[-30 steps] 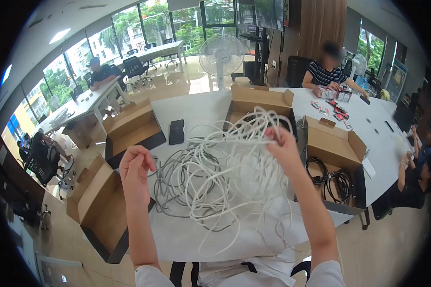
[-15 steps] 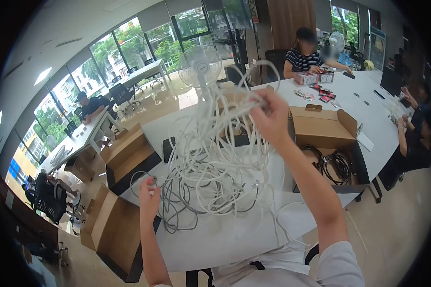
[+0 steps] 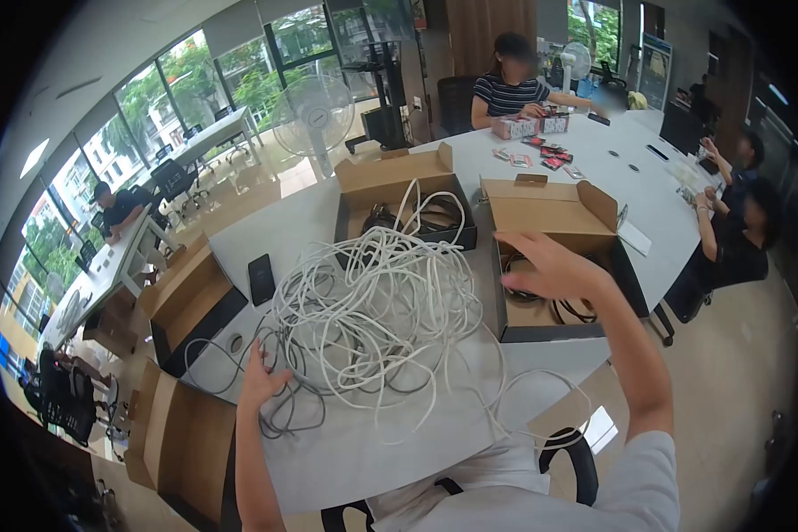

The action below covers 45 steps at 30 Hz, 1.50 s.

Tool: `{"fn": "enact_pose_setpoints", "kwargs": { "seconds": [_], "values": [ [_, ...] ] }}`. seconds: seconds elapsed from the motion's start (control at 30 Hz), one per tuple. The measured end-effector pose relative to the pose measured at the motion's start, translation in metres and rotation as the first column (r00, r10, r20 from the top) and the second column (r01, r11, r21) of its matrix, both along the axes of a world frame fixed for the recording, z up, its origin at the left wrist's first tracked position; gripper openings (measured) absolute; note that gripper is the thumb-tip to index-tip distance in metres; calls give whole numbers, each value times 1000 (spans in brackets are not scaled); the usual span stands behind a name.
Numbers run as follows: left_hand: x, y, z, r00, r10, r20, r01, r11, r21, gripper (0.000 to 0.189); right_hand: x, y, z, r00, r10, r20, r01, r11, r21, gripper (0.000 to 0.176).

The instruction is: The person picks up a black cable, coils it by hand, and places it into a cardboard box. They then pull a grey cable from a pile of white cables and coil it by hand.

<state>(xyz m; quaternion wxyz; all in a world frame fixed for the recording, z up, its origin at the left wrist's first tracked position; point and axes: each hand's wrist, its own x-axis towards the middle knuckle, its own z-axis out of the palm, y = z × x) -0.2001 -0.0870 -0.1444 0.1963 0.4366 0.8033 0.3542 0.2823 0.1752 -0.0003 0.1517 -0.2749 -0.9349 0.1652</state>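
Holds the right hand (image 3: 554, 266) open, fingers released and spread, above an open box (image 3: 545, 213) with black cables (image 3: 576, 310) inside. Holds the left hand (image 3: 262, 381) open too, thumb and fingers apart, beside loops of grey cable (image 3: 284, 418); cannot tell whether touching them. Has the tangled white cable (image 3: 381, 275) heaped on the table (image 3: 372, 470) between both sets of fingers, with a loose loop below the right ones, reaching past the table edge. Has a phone (image 3: 261, 279) just beyond the left fingers, and two more open cartons (image 3: 195, 306) to their left. Faces a person in a striped shirt (image 3: 511, 93), well beyond the right fingers.
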Motion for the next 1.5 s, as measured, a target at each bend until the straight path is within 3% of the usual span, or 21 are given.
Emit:
{"fn": "enact_pose_setpoints", "kwargs": {
  "seconds": [0.03, 0.07, 0.17, 0.23, 0.37, 0.43, 0.53, 0.6, 0.73, 0.83, 0.9, 0.93, 1.03, 1.13, 1.23, 1.33, 1.43, 1.5],
  "values": [
    [4, 5, 10, 999, 5, 43, -4, 1000, -12, 101, 14, -13, 5, 998, 22, 52, -19, 998, -63, 69],
    [15, 6, 16, 994, 39, 99, -50, 992, 117, 78, 26, -29, 13, 988, 47, 147, -35, 996, -81, 70],
    [-28, 9, 0, 947, -20, -321, 72, 986, 152, 48, 60, -50, -16, 928, 193, 320, -115, 962, -248, 74],
    [-29, 8, 21, 908, 129, -398, -21, 964, 265, 22, 73, -61, -39, 906, 304, 296, -187, 913, -363, 77],
    [-40, 0, 69, 876, 315, -366, -97, 857, 506, 15, 79, -85, -76, 891, 145, 431, -78, 982, -169, 82],
    [-64, -6, 87, 954, 283, -100, -155, 750, 643, 15, 75, -85, -100, 887, 81, 454, -43, 995, -93, 83],
    [-47, -24, 145, 900, 416, 131, -362, 545, 756, 18, 62, -86, -115, 894, 25, 447, -7, 999, -42, 75],
    [-36, -39, 181, 835, 423, 353, -520, 394, 758, 19, 57, -79, -126, 906, 38, 421, 12, 993, -114, 56],
    [-71, -80, 210, 847, 19, 531, -520, 231, 822, 6, 50, -72, -135, 925, 147, 352, -93, 982, -167, 23],
    [-89, -104, 213, 777, -193, 600, -580, 153, 800, 7, 43, -74, -131, 887, 184, 423, -103, 973, -207, 11],
    [-85, -113, 214, 742, -338, 579, -582, 106, 806, 12, 38, -77, -121, 898, 226, 379, -147, 963, -225, 12],
    [-77, -113, 215, 750, -319, 580, -578, 111, 808, 13, 35, -79, -113, 901, 247, 357, -171, 958, -232, 13],
    [-71, -113, 206, 767, -312, 561, -548, 137, 825, 14, 18, -82, -75, 958, 281, 52, -284, 957, 63, 16],
    [-65, -105, 198, 763, -189, 618, -592, 178, 786, 15, 10, -82, -26, 970, 167, -176, -134, 973, 187, 18],
    [-17, -87, 205, 683, -177, 709, -644, 313, 698, 16, -5, -66, 13, 862, 175, -476, -12, 945, 326, 15],
    [-26, -83, 197, 735, -236, 636, -522, 401, 753, 8, -36, -42, 42, 679, 130, -722, 236, 893, 382, 11],
    [-5, -77, 209, 808, -211, 550, -443, 396, 804, 5, -75, -15, 41, 662, 13, -749, 287, 919, 269, 12],
    [8, -77, 222, 874, -148, 464, -378, 395, 837, 6, -99, 14, 10, 832, 65, -552, 171, 915, 365, 15]
  ]
}}
